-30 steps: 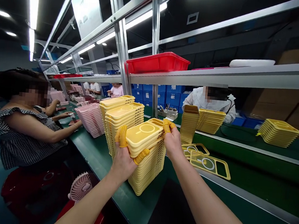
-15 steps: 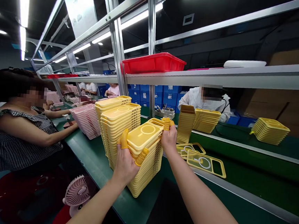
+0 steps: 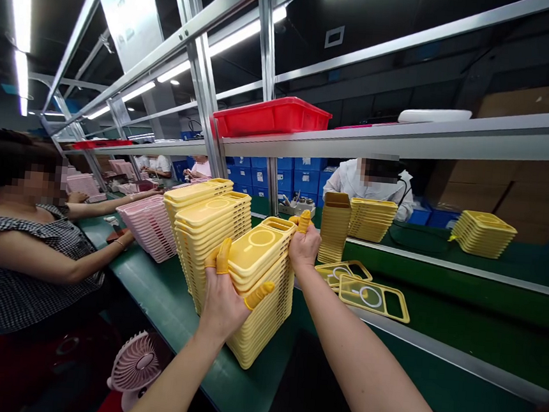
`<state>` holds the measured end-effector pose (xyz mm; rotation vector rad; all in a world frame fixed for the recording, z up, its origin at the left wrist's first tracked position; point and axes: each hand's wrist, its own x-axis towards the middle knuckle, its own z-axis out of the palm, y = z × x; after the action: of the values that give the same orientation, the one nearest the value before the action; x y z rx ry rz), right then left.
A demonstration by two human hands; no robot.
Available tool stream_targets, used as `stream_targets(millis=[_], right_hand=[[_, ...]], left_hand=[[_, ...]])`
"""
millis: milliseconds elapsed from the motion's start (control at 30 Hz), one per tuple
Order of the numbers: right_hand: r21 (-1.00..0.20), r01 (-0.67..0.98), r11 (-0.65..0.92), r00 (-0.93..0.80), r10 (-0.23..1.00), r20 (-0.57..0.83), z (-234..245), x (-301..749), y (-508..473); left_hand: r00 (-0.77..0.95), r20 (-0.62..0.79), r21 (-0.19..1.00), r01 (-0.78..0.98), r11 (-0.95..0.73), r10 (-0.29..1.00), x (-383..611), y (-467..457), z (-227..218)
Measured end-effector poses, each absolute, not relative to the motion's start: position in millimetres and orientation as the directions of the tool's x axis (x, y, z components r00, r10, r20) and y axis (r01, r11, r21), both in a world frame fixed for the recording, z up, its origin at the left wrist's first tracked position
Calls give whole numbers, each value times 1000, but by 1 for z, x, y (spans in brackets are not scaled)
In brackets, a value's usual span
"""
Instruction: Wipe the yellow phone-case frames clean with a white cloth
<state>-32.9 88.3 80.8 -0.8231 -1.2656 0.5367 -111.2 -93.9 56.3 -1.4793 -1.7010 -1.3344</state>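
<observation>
on a green factory bench (image 3: 165,299) under metal shelving, my left hand (image 3: 222,301) and right hand (image 3: 303,247), fingertips in yellow cots, pinched the top yellow phone case (image 3: 257,250) at its near and far ends, on the nearest yellow stack (image 3: 265,314).

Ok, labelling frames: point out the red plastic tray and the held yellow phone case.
red plastic tray (image 3: 262,125): head view, front wall.
held yellow phone case (image 3: 251,257): head view, flat back.

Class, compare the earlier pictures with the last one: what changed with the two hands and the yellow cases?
Little moved: the left hand and right hand keep gripping the top yellow cases, which seem slightly lower on the stack. Loose cases on the belt stayed put.
</observation>
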Motion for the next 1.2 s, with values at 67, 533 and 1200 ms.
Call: stream_targets(millis=[67, 533, 1200], right_hand=[[-788, 83, 611, 246, 753, 610, 81, -33, 90], [-808, -21, 589, 261, 783, 564, 71, -31, 88], [-802, -52, 596, 81, 803, 591, 72, -23, 75]], left_hand=[[-248, 866, 302, 951, -58, 434, -111, -94, 59], [-274, 832, 390, 907, -157, 483, -111, -93, 61], [-277, 864, 355, 927, -118, 420, -109, -93, 66]])
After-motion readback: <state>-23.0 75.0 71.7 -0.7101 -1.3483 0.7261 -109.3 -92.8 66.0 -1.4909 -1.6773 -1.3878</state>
